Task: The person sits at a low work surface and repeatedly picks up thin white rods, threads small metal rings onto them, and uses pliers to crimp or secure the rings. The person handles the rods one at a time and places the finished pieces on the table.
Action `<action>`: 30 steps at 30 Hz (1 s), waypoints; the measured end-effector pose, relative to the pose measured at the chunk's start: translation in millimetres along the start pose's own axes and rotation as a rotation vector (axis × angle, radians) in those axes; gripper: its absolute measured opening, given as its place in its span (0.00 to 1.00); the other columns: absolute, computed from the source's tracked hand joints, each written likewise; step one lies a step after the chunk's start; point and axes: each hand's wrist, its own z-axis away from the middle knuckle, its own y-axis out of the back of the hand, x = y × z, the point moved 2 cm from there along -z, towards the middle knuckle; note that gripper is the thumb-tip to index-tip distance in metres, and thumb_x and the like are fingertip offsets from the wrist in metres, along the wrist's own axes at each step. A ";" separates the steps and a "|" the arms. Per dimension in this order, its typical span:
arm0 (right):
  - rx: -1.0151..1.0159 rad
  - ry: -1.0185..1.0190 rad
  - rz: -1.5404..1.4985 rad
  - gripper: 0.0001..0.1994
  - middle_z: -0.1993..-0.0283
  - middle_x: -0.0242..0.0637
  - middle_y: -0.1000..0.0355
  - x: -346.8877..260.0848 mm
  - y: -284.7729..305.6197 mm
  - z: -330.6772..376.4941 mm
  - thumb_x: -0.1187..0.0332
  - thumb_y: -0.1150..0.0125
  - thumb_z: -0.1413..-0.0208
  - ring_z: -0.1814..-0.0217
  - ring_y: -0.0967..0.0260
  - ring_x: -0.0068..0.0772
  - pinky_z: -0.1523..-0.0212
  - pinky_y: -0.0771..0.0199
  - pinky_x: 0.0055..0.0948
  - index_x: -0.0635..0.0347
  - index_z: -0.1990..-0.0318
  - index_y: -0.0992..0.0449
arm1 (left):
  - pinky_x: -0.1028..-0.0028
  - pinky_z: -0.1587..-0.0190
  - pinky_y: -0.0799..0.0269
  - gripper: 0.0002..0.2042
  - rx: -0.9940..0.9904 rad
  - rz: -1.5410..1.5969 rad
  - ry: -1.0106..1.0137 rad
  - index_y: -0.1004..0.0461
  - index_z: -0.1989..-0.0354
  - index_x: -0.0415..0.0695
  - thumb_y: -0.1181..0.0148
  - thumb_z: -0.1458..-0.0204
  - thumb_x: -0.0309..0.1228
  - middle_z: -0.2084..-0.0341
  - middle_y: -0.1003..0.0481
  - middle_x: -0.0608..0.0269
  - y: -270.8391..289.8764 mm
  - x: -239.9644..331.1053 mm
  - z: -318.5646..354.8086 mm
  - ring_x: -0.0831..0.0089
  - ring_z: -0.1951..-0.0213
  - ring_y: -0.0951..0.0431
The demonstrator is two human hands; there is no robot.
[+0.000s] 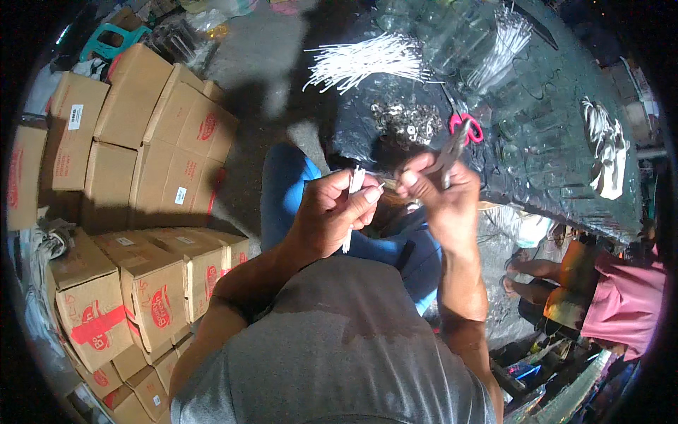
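My left hand (pixel 332 212) is closed around a small bunch of thin white strands (pixel 356 178), held upright over my lap. Close on its right, my right hand (pixel 445 194) grips a pair of pliers (pixel 452 150) against the palm, jaws pointing up and away. Its thumb and forefinger pinch together near the left fingertips; whatever small piece lies between them is too blurred to make out. Beyond the hands, a heap of small ring-shaped metal pieces (pixel 408 126) sits on the dark table covering. A large pile of white strands (pixel 371 62) lies behind it.
Scissors with pink handles (pixel 467 127) lie beside the metal pieces. A second strand bundle (pixel 503 48) and a whitish cloth (pixel 604 152) rest farther right on the table (pixel 551 180). Cardboard boxes (pixel 152 304) stack along the left. A person in a pink shirt (pixel 625 300) is at right.
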 end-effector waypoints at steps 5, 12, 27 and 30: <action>0.000 -0.016 -0.094 0.05 0.66 0.34 0.22 13.2 -6.1 17.4 0.78 0.37 0.40 0.64 0.25 0.21 0.61 0.24 0.23 0.69 0.58 0.22 | 0.78 0.74 0.37 0.06 0.044 -0.193 -0.041 0.26 0.57 0.37 0.44 0.37 0.26 0.77 0.28 0.66 -11.1 -2.1 -1.5 0.82 0.76 0.33; 0.056 0.031 -0.063 0.05 0.65 0.35 0.21 16.1 -7.7 23.2 0.78 0.37 0.39 0.63 0.26 0.21 0.60 0.24 0.23 0.70 0.58 0.21 | 0.80 0.72 0.32 0.06 0.059 -0.271 -0.071 0.22 0.60 0.37 0.42 0.39 0.26 0.71 0.20 0.66 -16.0 2.6 -1.5 0.86 0.75 0.29; 0.110 0.337 0.324 0.06 0.66 0.41 0.20 25.7 -9.2 23.0 0.74 0.32 0.43 0.65 0.21 0.30 0.62 0.24 0.25 0.66 0.60 0.19 | 0.79 0.75 0.40 0.07 0.123 -0.257 0.012 0.25 0.61 0.36 0.44 0.39 0.27 0.79 0.29 0.67 -14.1 -0.3 -1.7 0.83 0.78 0.35; 0.110 0.508 0.401 0.05 0.65 0.42 0.20 18.8 -12.4 18.4 0.74 0.33 0.43 0.66 0.20 0.37 0.63 0.24 0.27 0.66 0.61 0.19 | 0.78 0.76 0.41 0.06 0.106 -0.172 0.019 0.26 0.61 0.36 0.45 0.38 0.27 0.80 0.30 0.67 -14.4 0.3 -2.5 0.82 0.78 0.35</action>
